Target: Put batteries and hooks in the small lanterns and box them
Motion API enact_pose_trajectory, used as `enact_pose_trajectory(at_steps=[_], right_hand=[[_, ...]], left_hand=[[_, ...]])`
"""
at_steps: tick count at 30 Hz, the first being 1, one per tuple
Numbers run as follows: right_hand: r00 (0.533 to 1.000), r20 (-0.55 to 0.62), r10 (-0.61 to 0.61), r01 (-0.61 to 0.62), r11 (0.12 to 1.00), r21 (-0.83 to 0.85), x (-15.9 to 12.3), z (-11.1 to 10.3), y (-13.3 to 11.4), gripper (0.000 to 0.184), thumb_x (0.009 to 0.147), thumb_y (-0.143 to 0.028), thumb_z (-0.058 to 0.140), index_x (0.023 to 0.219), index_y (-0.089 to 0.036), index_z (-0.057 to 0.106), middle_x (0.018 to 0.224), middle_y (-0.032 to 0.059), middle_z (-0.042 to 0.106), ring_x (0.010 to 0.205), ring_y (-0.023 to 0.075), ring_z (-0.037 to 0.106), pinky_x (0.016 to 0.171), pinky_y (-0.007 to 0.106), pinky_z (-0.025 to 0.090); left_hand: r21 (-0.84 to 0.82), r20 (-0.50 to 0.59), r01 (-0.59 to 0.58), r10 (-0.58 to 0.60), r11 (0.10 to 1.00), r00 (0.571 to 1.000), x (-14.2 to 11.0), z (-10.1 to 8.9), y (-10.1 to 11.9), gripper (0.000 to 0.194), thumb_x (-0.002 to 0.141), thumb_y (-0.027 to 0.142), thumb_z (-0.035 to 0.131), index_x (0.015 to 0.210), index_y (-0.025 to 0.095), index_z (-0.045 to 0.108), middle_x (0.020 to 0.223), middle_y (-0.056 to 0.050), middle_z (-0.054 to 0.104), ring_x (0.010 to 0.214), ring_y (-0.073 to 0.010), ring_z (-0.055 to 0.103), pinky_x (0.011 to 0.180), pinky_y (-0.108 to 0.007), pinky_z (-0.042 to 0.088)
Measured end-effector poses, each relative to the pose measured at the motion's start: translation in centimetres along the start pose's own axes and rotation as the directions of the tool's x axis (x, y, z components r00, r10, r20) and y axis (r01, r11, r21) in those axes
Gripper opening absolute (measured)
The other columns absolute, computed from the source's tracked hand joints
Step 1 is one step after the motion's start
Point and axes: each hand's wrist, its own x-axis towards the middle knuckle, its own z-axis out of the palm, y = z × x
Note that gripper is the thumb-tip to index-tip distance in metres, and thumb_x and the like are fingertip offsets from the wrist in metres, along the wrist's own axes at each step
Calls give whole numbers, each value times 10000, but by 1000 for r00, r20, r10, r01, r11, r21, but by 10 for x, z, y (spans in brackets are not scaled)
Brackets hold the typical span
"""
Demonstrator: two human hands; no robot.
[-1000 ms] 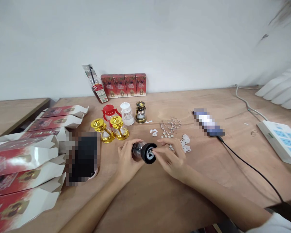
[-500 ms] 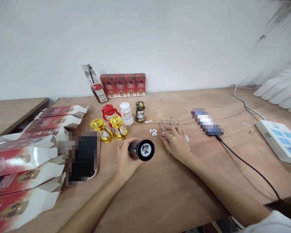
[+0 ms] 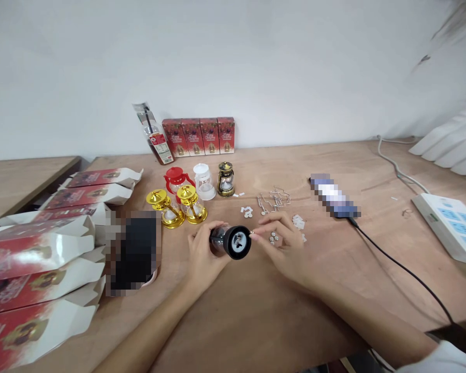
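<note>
My left hand (image 3: 205, 256) is wrapped round a small black lantern (image 3: 238, 243), tipped so its open underside faces me. A round white recess with metal contacts shows in that base. At the base's right rim, my right hand (image 3: 281, 243) pinches a tiny silvery button cell between thumb and forefinger, mostly hidden by the fingertips. Several loose button cells (image 3: 274, 237) lie on the table beside this hand. Behind them are a tangle of thin wire handles (image 3: 274, 199), small white pieces (image 3: 246, 212) and white tabs (image 3: 298, 221).
Gold lanterns (image 3: 192, 204), a red lantern (image 3: 174, 176), a white lantern (image 3: 204, 181) and a bronze lantern (image 3: 226, 180) stand behind my left hand. Red boxes (image 3: 42, 280) and a dark phone (image 3: 135, 251) lie left. Rightward are another phone (image 3: 332, 196) on a cable and a power strip (image 3: 446, 223).
My right hand has drawn back from the small parts and come left to the lantern's base, now pinching a button cell. The lantern has shifted slightly right in my left hand.
</note>
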Motion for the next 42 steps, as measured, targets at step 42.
enact_pose_trajectory(at_steps=[42], right_hand=[[872,443,210,73,838,-541,45,-12,60,174,882,-177,489,960,-190,644,1026,98,689,1026,269,584,907,406,429]], left_hand=[[-150,-307,-79,29,986,951,-2,2,-9,499,657,318,781,1071,220,522,1074,-81,679,1002,-262,624,863,-438,472]])
